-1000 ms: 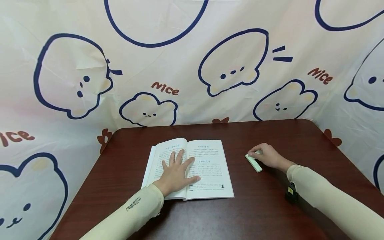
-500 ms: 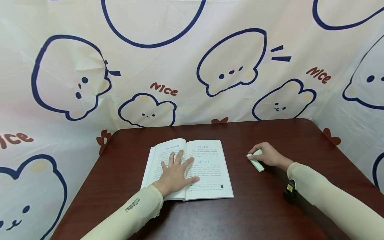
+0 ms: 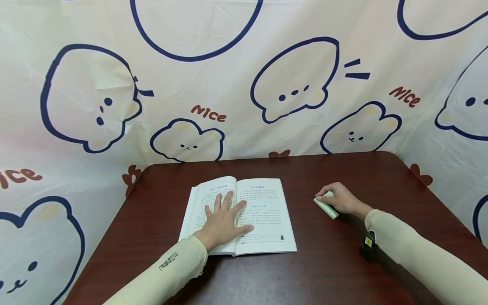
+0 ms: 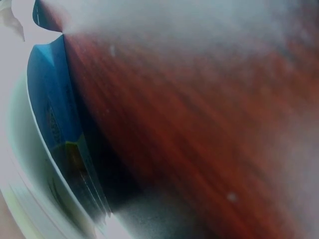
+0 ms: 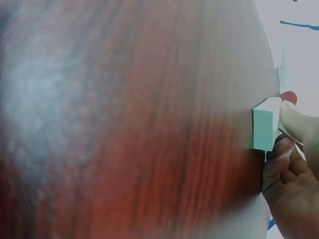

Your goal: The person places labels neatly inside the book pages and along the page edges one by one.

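An open book (image 3: 267,218) with printed pages lies on the dark red-brown table. Spread fingers of my left hand (image 3: 220,226) rest across its left page and centre fold, the thumb reaching onto the right page. In the left wrist view, the book's blue cover (image 4: 55,99) curves beside the tabletop. To the right of the book, my right hand (image 3: 343,199) pinches a pale green, bar-shaped block (image 3: 326,209) between thumb and fingers. One end of that block (image 5: 263,129) faces the right wrist camera; its exact kind is not clear.
The brown wooden table (image 3: 263,279) has rounded far corners. Behind and beside it hangs a pale cloth backdrop (image 3: 236,84) with cartoon outlines. A small black device (image 3: 368,245) sits under the right wrist.
The pale green block tilts in my right hand's grip and its near end shifts slightly right. My left hand and the book stay as they were.
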The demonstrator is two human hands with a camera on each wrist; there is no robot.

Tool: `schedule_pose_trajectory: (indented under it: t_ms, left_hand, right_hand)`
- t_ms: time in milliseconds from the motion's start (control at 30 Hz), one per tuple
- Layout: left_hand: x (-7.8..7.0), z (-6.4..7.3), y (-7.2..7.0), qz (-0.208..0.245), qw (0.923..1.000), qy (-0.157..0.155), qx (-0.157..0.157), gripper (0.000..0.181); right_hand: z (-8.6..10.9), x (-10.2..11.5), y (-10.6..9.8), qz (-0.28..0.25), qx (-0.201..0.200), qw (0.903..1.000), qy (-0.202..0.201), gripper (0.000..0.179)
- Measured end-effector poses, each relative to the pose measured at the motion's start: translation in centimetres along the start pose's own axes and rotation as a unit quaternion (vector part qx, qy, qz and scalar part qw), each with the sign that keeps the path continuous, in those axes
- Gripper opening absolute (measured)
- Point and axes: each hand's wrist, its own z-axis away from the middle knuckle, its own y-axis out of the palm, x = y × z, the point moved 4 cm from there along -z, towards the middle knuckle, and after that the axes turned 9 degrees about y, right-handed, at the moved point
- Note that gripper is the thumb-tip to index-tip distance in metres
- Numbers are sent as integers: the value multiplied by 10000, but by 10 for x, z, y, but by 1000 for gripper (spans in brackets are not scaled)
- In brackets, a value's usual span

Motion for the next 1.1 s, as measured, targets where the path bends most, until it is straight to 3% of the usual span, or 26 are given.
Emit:
schedule_pose_trajectory:
  t_ms: [233,567,900,1100]
  left_hand:
    - [0,1,0,-1,10000,4,9,79]
    - [1,0,0,-30,10000,39,-6,79]
    - [2,0,0,-21,10000,32,-5,80]
    - [2,0,0,-12,10000,28,-11,80]
  right_hand:
    - [0,-2,4,223,-215,9995,57,15]
    - [-2,0,6,148,-58,9989,447,33]
    - [-2,2,1,-495,169,9960,728,21]
    - [-3,0,-1,-602,127,9951,777,19]
